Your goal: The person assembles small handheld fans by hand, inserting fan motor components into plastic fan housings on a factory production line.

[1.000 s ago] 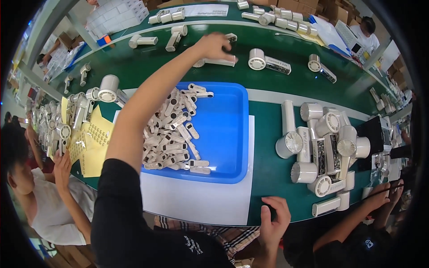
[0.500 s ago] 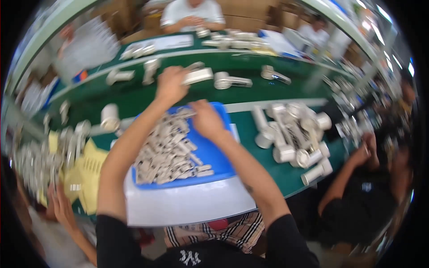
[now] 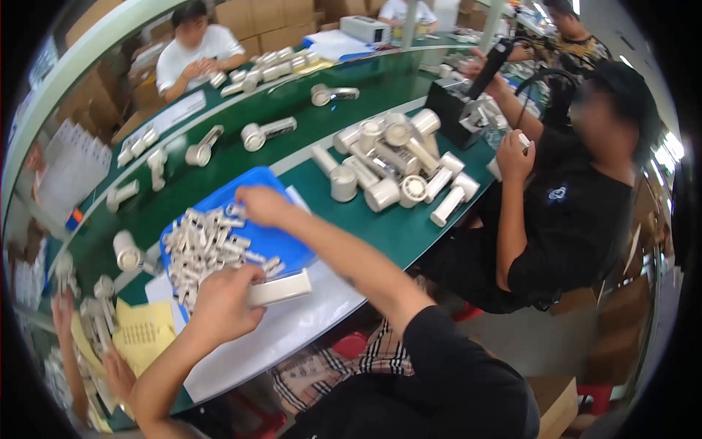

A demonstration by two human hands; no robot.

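Note:
My left hand (image 3: 228, 300) is closed around the end of a white plastic handle-shaped piece (image 3: 281, 289), held low over the near side of a blue tray (image 3: 289, 245). Its other end lies hidden in my palm. Small white plastic parts (image 3: 201, 245) are heaped in the tray. At the tray's far right my right hand (image 3: 262, 205) has its fingers pinched on one small white plastic part (image 3: 235, 211) at the edge of the heap.
Round-headed white housings with handles (image 3: 395, 157) are piled right of the tray. More, such as one housing (image 3: 267, 133), lie along the green belt (image 3: 219, 172). A yellow moulded tray (image 3: 146, 333) stands left. Co-workers sit opposite and at the right (image 3: 578, 197).
My left hand has brought the white piece back from the belt to the tray's near side. My right hand stays by the far part of the tray. The view has swung to the right.

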